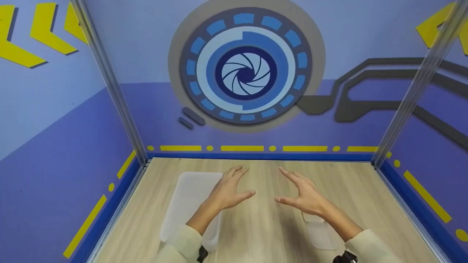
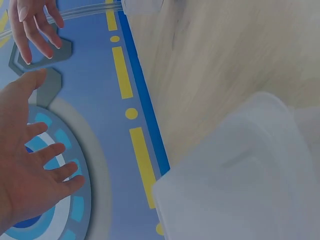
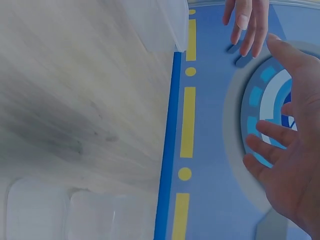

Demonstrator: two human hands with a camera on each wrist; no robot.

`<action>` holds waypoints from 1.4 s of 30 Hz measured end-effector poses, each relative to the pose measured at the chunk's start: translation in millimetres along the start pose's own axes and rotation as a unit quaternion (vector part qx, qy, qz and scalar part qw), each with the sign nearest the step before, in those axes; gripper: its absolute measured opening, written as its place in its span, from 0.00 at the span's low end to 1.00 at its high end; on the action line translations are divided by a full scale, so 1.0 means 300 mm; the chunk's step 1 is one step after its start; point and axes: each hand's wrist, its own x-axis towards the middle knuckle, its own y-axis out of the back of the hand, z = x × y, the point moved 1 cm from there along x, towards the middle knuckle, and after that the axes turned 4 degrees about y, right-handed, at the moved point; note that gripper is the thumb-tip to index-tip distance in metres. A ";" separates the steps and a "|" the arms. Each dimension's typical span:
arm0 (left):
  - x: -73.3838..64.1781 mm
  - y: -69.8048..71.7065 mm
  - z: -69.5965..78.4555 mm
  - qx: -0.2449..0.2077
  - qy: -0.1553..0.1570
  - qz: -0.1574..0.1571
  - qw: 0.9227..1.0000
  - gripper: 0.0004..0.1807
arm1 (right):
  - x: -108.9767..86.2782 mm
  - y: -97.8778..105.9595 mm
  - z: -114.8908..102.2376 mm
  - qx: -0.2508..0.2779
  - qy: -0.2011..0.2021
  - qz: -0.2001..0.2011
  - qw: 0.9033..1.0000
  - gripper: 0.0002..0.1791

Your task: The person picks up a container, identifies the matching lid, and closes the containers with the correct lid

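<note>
My left hand (image 1: 228, 190) hovers with its fingers spread and straight, overlapping the right side of a large translucent white plastic box (image 1: 182, 208) in the head view. Opposite it, my right hand (image 1: 306, 193) is held up with fingers extended and thumb apart. Neither palm holds anything, and a gap lies between the two hands. Below the right wrist sit small translucent plastic containers (image 1: 321, 235), partly hidden by the hand and forearm. In the right wrist view, these small containers (image 3: 37, 210) stand side by side at the lower left.
Everything rests on a light wood-grain table (image 1: 256, 233). A blue back wall (image 1: 153, 117) with a round emblem rises behind it, and side walls with metal corner posts (image 1: 126, 117) flank the table.
</note>
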 end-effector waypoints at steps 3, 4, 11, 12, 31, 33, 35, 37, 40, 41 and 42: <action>0.002 -0.013 0.016 0.003 -0.006 -0.002 1.000 0.45 | -0.007 0.015 0.013 -0.012 0.010 0.007 1.000 0.52; 0.001 -0.019 0.020 0.004 -0.009 -0.004 1.000 0.45 | -0.010 0.019 0.019 -0.014 0.014 0.010 1.000 0.52; 0.000 -0.066 0.045 0.015 -0.037 -0.010 0.999 0.44 | -0.041 0.047 0.067 -0.022 0.039 0.033 0.998 0.50; 0.003 -0.072 0.049 0.017 -0.041 -0.011 0.999 0.44 | -0.045 0.053 0.074 -0.022 0.041 0.035 0.998 0.50; 0.055 -0.176 0.145 0.049 -0.084 -0.030 0.995 0.45 | -0.127 0.142 0.190 -0.036 0.023 0.008 0.999 0.51; 0.050 -0.193 0.147 0.049 -0.082 -0.033 0.995 0.45 | -0.137 0.151 0.198 -0.041 0.017 0.004 0.999 0.52; 0.044 -0.213 0.150 0.049 -0.085 -0.038 0.994 0.46 | -0.147 0.159 0.206 -0.047 0.008 -0.002 0.999 0.52; 0.036 -0.234 0.154 0.049 -0.089 -0.046 0.994 0.46 | -0.156 0.163 0.214 -0.051 0.001 -0.006 0.999 0.53; 0.024 -0.266 0.159 0.054 -0.089 -0.058 0.993 0.48 | -0.172 0.160 0.229 -0.054 -0.007 -0.012 0.998 0.53; 0.021 -0.277 0.162 0.055 -0.088 -0.063 0.993 0.48 | -0.178 0.157 0.235 -0.055 -0.008 -0.015 0.998 0.54; 0.019 -0.287 0.164 0.057 -0.085 -0.068 0.992 0.49 | -0.185 0.154 0.241 -0.057 -0.009 -0.018 0.998 0.54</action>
